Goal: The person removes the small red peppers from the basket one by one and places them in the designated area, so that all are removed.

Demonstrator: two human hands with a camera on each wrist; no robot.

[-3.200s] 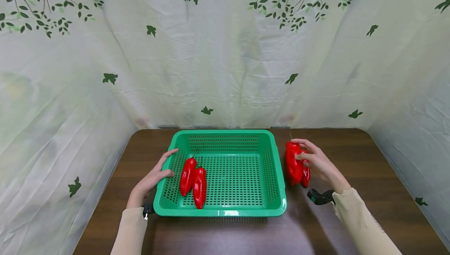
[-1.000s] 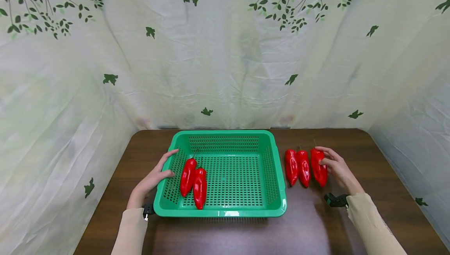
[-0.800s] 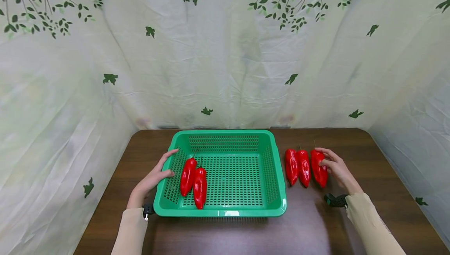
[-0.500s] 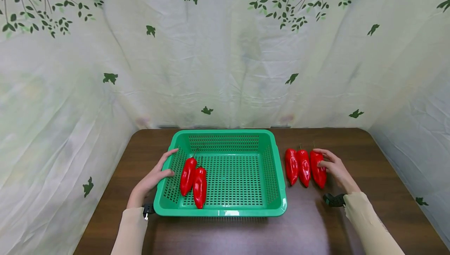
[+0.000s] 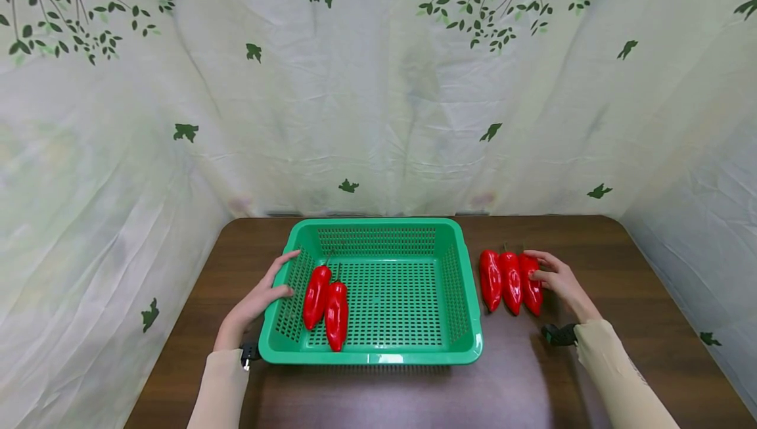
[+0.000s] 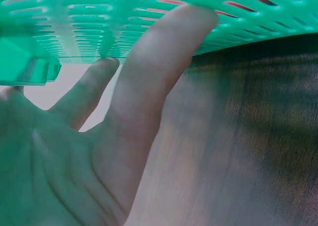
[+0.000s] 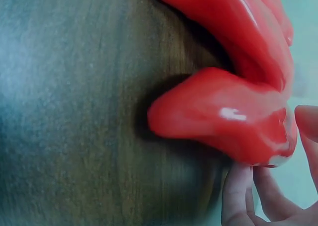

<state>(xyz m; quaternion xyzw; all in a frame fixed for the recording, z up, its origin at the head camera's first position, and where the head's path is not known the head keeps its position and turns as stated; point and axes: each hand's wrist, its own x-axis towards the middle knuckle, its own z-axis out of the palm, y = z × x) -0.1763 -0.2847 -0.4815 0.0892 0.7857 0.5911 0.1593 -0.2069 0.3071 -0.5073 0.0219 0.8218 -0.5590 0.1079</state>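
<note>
A green slotted basket (image 5: 390, 358) stands on the table with two glossy red peppers (image 5: 336, 317) lying in its left part. My left hand (image 5: 254, 299) rests at the basket's left rim; its thumb and a finger, nearly straight and spread apart, touch the slotted side in the left wrist view. Right of the basket, three red peppers lie side by side, stems toward the back. Around the upper part of the rightmost pepper (image 7: 208, 112), my right hand (image 5: 558, 279) has its thumb and fingers, pinching it. Beside that one lie the middle pepper (image 5: 510, 284) and the left pepper (image 5: 489, 281).
The dark brown wooden table (image 5: 627, 297) reaches back to a pale curtain (image 5: 378, 87) printed with green leaves and branches. Black straps with cameras (image 5: 558, 334) sit at both wrists.
My right hand first worked at the peppers nearer the basket, then moved to the rightmost one. Over the last second that pepper has slid left against the middle one. The left hand and basket stayed put.
</note>
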